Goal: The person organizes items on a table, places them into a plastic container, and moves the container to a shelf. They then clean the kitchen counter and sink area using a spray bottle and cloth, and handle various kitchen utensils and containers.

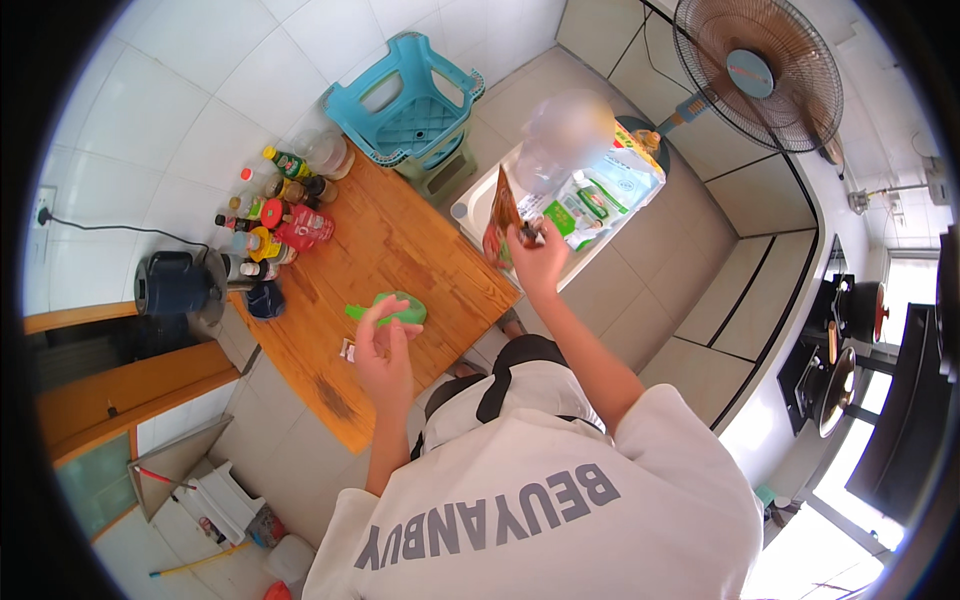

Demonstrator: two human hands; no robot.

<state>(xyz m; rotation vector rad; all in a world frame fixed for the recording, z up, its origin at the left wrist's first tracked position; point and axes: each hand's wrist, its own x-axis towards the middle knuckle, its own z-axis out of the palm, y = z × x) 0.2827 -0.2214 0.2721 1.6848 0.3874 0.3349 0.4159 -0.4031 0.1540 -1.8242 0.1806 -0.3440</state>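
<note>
My right hand (545, 262) grips a brown and red printed plastic packet (502, 217) by its side, above the front corner of a white tub with packaged goods. My left hand (384, 349) is raised over the wooden table (442, 262), its fingers apart with nothing between them. Just beyond its fingertips sits a green plastic item (409, 309), partly hidden by the hand; whether they touch is hard to tell. A small white packet (347, 350) lies on the wood left of that hand.
Several sauce bottles (300, 225) crowd the wall side of the table, near a dark electric kettle (176, 283). Blue plastic stools (412, 127) stand at the far end. The white tub (470, 202) is right of the table; a standing fan (750, 73) is beyond.
</note>
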